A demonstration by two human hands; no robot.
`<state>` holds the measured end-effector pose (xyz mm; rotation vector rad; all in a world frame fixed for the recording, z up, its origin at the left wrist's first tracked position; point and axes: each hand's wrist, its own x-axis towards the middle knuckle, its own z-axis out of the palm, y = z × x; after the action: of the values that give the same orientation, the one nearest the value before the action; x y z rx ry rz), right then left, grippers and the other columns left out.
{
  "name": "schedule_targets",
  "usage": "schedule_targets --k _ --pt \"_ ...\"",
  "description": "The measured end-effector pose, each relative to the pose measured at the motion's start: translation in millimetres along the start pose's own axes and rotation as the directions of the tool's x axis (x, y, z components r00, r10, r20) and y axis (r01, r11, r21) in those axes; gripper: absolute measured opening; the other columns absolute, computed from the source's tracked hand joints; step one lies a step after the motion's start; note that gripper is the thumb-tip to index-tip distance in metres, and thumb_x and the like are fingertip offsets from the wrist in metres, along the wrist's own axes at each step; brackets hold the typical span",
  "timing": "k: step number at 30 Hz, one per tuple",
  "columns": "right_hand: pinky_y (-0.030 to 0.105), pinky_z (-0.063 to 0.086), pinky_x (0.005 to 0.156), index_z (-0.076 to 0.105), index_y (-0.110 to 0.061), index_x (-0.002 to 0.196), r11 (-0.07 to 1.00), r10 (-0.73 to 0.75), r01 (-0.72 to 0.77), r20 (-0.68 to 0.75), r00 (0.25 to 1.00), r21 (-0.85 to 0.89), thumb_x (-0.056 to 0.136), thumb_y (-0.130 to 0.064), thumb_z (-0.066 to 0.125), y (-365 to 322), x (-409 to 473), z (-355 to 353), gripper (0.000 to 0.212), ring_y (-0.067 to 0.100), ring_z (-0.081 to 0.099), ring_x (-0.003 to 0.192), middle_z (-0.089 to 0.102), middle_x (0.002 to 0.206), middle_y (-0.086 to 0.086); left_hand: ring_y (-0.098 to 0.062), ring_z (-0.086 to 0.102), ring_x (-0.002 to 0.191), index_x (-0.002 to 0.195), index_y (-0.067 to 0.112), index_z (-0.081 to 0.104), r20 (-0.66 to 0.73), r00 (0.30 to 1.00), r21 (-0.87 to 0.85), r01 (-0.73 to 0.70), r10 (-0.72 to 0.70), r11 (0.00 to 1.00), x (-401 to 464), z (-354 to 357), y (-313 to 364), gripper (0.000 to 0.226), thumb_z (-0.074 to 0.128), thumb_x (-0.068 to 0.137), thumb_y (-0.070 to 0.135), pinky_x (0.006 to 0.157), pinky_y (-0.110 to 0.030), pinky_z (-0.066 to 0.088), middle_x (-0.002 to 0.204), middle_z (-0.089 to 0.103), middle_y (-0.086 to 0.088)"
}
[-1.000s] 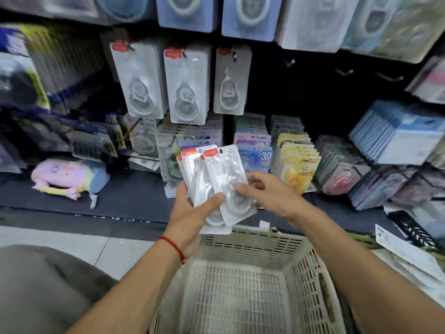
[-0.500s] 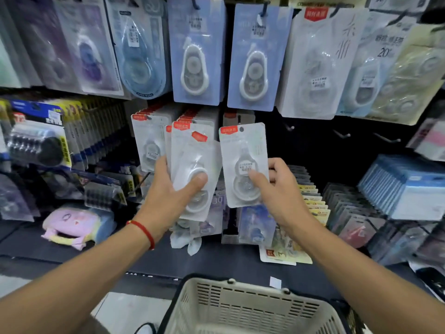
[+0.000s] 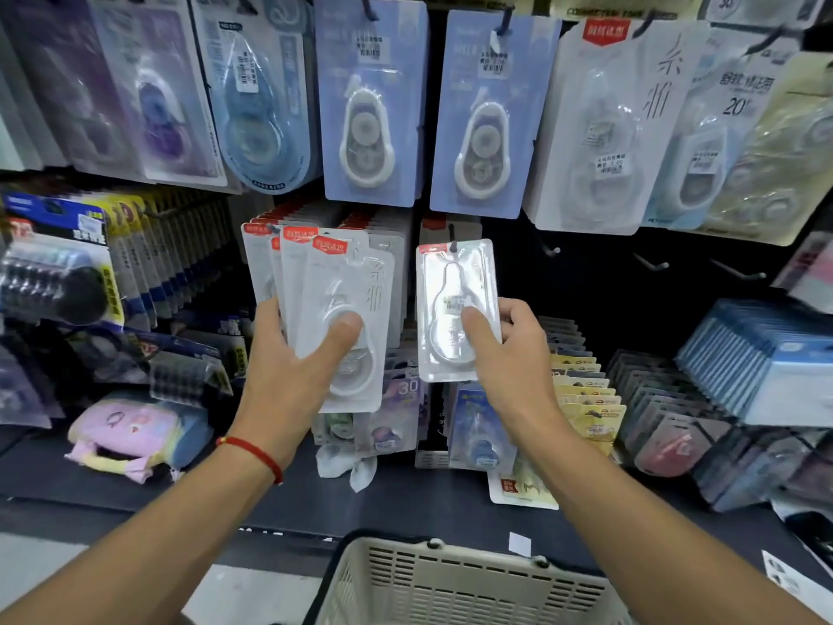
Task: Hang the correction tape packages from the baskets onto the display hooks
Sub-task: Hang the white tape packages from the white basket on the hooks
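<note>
My left hand (image 3: 293,367) grips a fanned stack of white correction tape packages (image 3: 333,286) with red labels, thumb pressed on the front blister. My right hand (image 3: 509,358) pinches a single package (image 3: 455,281), held upright with its hang hole at the tip of a display hook (image 3: 453,243). Behind the stack, rows of the same red-labelled packages (image 3: 383,232) hang on hooks. A beige plastic basket (image 3: 450,575) sits below my arms at the bottom of the view; its inside is mostly out of sight.
Larger blue and white tape packages (image 3: 374,106) hang in the row above. Bare hooks (image 3: 649,263) stick out of the dark panel to the right. Boxed stock (image 3: 757,363) fills the right shelf, and a pink pouch (image 3: 130,430) lies on the left of the shelf.
Both hands rose from above the basket to the hook row. The right hand drew one package off the stack and brought it up to the hook.
</note>
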<state>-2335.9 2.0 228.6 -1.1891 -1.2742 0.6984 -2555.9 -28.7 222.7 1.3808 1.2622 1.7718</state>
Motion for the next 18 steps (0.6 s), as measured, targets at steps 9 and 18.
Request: schedule_targets --k 9,18 --pt "0.033 0.051 0.098 0.051 -0.018 0.144 0.953 0.201 -0.174 0.087 0.976 -0.247 0.102 -0.046 0.063 21.3 4.9 -3.9 0.052 0.015 0.061 0.12 0.064 0.131 -0.001 0.006 0.071 0.096 0.116 0.036 0.058 0.031 0.996 -0.038 0.081 -0.08 0.996 -6.7 8.8 -2.4 0.057 0.086 0.071 0.059 0.071 -0.008 0.054 0.106 0.071 0.032" --pt "0.027 0.059 0.084 0.068 -0.032 0.115 0.999 -0.033 0.028 0.372 0.928 0.02 0.074 -0.06 0.08 0.1 -27.8 18.5 0.051 0.016 0.07 0.095 0.076 0.106 -0.011 -0.007 0.076 0.101 0.125 0.029 0.059 0.11 0.98 -0.121 0.178 -0.165 0.976 -11.8 23.4 -6.2 0.074 0.085 0.066 0.065 0.077 -0.025 0.062 0.112 0.077 0.015"
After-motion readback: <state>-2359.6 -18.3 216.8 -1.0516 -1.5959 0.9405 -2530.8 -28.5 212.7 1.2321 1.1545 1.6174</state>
